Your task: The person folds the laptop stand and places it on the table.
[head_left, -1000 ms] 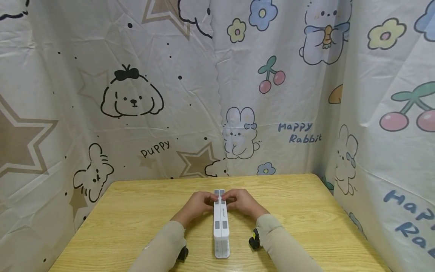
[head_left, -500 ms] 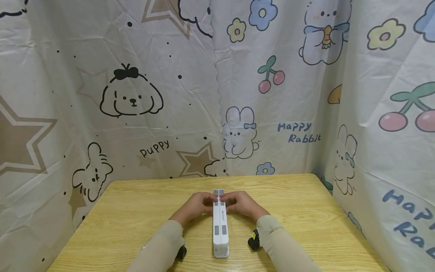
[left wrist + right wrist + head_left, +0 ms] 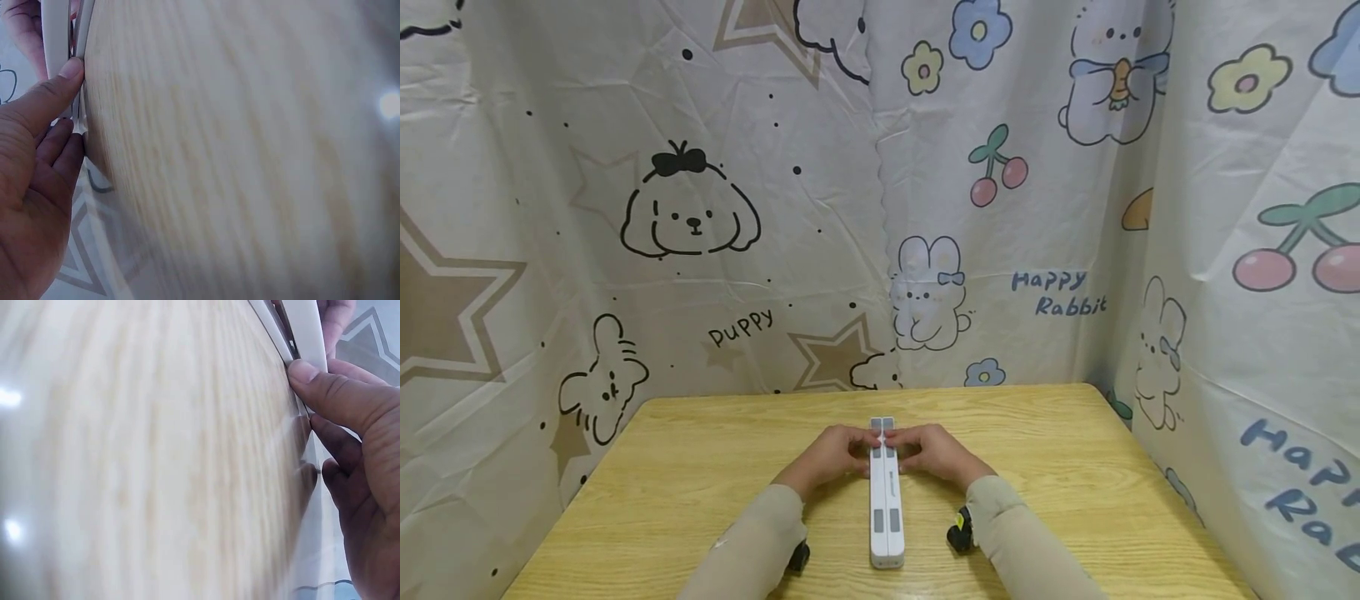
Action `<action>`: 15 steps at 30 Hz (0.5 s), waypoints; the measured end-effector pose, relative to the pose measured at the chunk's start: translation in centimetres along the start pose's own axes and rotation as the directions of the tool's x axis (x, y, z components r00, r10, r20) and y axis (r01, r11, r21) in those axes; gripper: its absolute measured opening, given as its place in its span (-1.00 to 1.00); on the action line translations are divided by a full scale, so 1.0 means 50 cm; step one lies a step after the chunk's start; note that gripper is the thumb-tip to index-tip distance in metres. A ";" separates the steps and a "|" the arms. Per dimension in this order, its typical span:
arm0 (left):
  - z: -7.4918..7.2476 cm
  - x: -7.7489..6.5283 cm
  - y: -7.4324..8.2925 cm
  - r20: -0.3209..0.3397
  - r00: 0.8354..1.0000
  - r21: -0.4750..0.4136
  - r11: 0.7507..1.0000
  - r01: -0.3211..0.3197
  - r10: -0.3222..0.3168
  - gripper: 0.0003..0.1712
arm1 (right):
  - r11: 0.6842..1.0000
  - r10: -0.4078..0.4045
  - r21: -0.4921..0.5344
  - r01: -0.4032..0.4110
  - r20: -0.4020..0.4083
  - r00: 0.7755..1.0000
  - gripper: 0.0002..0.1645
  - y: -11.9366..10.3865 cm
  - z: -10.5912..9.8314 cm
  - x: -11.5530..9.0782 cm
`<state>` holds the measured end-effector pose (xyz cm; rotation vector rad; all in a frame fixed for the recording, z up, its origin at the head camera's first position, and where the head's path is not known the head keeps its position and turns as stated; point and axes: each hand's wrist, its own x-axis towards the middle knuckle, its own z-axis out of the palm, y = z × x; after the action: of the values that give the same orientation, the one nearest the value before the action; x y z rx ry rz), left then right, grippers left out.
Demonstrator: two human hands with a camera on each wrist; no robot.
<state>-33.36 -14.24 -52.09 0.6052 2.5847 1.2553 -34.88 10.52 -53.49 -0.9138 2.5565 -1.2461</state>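
Note:
A white folding laptop stand (image 3: 886, 500) with grey pads lies lengthwise on the table, its two long arms side by side. My left hand (image 3: 837, 452) grips its far end from the left, and my right hand (image 3: 934, 450) grips the same end from the right. In the left wrist view, the left thumb (image 3: 72, 67) presses the side of the white stand (image 3: 57, 37), with curled fingers beneath. The right wrist view has the right thumb (image 3: 304, 370) on the stand's side (image 3: 305, 331), the other fingers bent below. A narrow gap runs between its upper and lower bars there.
The wooden table (image 3: 700, 500) extends on both sides of the stand. Its back edge meets a printed curtain (image 3: 820, 250), which also hangs along the right side. Black wrist cameras (image 3: 960, 532) sit under both sleeves.
The stand's near end has come down from a raised, tilted position to lie nearly flat, its upper part folding toward the table. Both hands stay at the far end, almost still.

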 end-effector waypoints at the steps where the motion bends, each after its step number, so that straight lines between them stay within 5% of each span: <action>1: 0.000 0.000 0.000 0.002 1.000 0.007 1.000 0.001 -0.001 -0.53 | 1.000 -0.005 -0.010 0.005 0.000 1.000 -0.42 0.000 0.000 0.000; 15: 0.000 0.005 0.002 0.011 1.000 0.054 0.999 -0.001 0.000 -0.51 | 0.995 -0.033 -0.095 0.034 0.014 0.999 -0.41 -0.022 -0.001 -0.004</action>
<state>-33.55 -14.11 -52.01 0.6210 2.6176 1.1819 -34.25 10.15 -52.62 -0.9836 2.6209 -1.1315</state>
